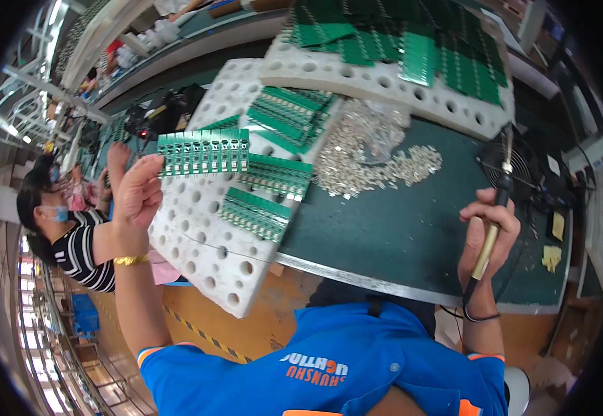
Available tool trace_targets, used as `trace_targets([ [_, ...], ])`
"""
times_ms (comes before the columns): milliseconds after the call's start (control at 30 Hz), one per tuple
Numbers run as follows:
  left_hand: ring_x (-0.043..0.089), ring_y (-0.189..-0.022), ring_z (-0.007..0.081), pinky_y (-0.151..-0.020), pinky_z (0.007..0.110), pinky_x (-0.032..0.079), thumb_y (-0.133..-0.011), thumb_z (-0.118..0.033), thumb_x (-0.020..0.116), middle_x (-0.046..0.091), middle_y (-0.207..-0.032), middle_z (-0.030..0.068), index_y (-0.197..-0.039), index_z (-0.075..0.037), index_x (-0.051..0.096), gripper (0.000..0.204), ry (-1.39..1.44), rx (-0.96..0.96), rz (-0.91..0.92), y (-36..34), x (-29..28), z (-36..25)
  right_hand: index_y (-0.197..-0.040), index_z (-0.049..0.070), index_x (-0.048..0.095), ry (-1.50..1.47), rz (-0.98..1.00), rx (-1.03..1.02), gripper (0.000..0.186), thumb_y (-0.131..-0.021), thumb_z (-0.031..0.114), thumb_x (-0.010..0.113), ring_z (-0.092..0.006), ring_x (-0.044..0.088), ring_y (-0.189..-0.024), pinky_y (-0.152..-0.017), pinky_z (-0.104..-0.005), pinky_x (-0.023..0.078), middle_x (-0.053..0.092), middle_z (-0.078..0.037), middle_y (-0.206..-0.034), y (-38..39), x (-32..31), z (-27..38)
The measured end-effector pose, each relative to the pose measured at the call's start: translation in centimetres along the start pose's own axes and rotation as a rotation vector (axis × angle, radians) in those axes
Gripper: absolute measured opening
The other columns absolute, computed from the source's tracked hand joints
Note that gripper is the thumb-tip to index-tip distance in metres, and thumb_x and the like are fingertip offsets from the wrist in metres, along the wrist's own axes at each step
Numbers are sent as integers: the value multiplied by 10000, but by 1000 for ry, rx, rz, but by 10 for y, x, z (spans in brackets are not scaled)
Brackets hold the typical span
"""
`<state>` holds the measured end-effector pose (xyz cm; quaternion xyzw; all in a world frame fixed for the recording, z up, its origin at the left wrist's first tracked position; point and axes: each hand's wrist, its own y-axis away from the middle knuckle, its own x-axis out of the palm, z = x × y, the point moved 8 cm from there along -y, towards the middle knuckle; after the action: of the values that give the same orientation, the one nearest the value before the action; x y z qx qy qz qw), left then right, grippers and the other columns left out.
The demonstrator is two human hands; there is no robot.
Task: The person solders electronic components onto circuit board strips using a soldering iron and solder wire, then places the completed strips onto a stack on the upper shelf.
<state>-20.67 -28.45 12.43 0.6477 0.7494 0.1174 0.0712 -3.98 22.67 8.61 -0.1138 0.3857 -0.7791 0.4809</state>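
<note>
In the head view, the left hand [139, 193] is clamping its fingers on the left end of a green circuit board [204, 152], holding it above a white foam sheet [229, 283]. The right hand's [490, 230] fingers are wrapping around a soldering iron [486, 248], which is pointing away over the table [371, 236].

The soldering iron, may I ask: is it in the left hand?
No, the right hand holds the soldering iron; the left hand holds a circuit board.
</note>
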Motion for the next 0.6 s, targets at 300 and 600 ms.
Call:
trace_targets([
  [300,426,-553,-34,-460,149,269,-855,-78,739,630,-765,-73,-935,-82,682,98,-336,219,265,71,201,20,-1165,16,421,-3,-71,-56,260,-952,67,562,-182,607,-803,-792,-352,508,509,-247,-1155,17,-34,10],
  [600,370,-561,2,-501,191,277,-825,-37,743,576,-705,-64,-877,-18,689,78,-552,543,393,117,293,57,-1170,35,414,96,-100,-34,260,-981,131,565,-174,609,-800,-784,-348,512,509,-225,-1141,34,-66,10],
])
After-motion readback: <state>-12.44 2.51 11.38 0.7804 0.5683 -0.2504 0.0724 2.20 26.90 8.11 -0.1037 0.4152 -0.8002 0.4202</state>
